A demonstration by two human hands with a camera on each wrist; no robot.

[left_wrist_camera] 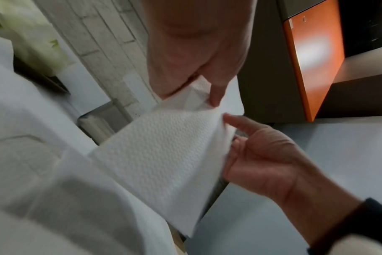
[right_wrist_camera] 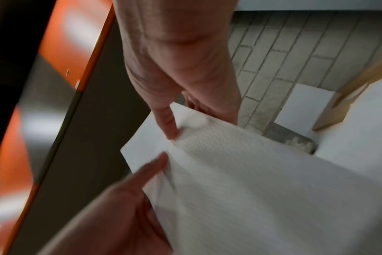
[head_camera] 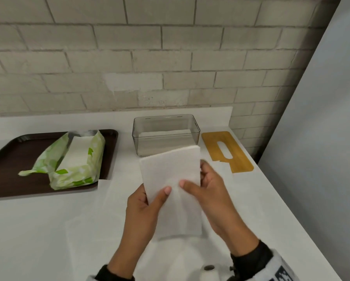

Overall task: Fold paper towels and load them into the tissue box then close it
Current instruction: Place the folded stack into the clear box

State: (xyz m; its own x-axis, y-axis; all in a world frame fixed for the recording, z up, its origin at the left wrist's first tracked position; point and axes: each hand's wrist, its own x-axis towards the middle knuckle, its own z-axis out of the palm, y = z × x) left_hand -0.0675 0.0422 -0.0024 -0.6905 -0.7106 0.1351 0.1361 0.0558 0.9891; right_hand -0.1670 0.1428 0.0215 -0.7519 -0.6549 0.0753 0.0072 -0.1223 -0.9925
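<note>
White paper towel [head_camera: 170, 177], folded to a long strip, is held up above the tabletop [head_camera: 48, 230] between my two hands. My left hand [head_camera: 143, 207] pinches its lower left edge, thumb on the front and fingers behind. My right hand [head_camera: 210, 191] pinches the right edge, thumb on the front and fingers curled round the back. At 12 o'clock from the towel stands the clear box [head_camera: 166, 134], open, with white towels lying flat on its bottom. At 2 o'clock the wooden lid [head_camera: 226, 151] with a slot lies flat on the tabletop, just beside the box. At 9 o'clock a dark tray [head_camera: 8, 175] carries a green pack [head_camera: 75, 159] of towels, torn open.
</note>
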